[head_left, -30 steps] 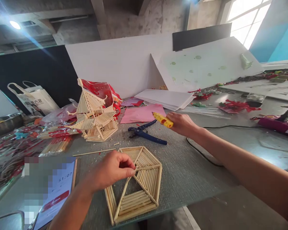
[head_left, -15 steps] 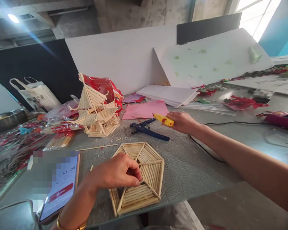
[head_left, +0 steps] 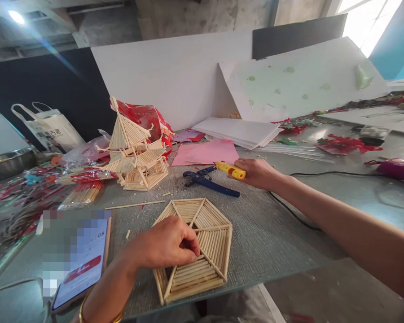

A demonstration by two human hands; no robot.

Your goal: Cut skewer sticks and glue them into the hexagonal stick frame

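So the stick hexagon [head_left: 212, 233] lies flat at the near edge of the table [head_left: 272, 242], right in front of the person. The left hand [head_left: 164, 244] sits on its near-left part, fingers bunched up and pinching at the hexagon's middle where the spokes meet. The right hand [head_left: 259, 172] is behind the hexagon and off to the right, wrapped around a yellow glue gun [head_left: 230, 170]. Blue pliers [head_left: 208, 183] lie just behind the hexagon, with a stick tower [head_left: 136, 152] further back-left, a loose stick [head_left: 134, 205] just off its far-left edge, and a phone [head_left: 82, 264] left of it
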